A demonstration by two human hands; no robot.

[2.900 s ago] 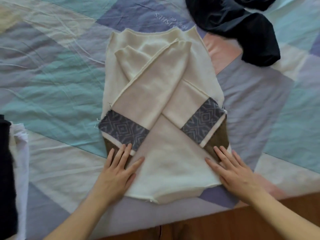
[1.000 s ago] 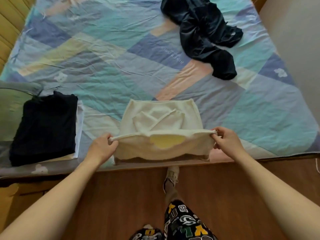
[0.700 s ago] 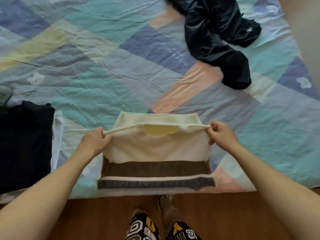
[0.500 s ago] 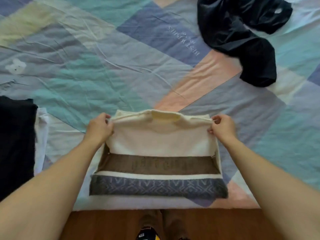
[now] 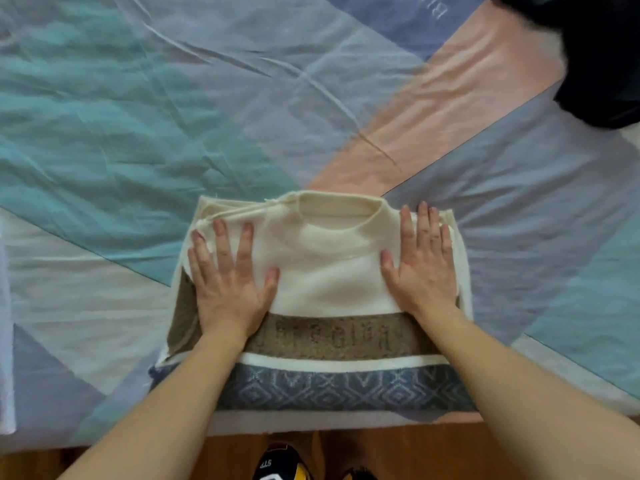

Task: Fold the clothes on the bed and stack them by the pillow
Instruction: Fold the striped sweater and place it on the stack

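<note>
Pressing hands (image 5: 325,275) flat on folded sweater (image 5: 329,271)

Bed (image 5: 145,109) lies bare ahead & to my left, plenty of room for a hand. Dark clothes (image 5: 602,57) block far right corner. White cloth (image 5: 5,341) sits at left edge.

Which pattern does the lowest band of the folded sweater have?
Folded cream sweater: blue-grey band with pale diamonds, head view.
</note>
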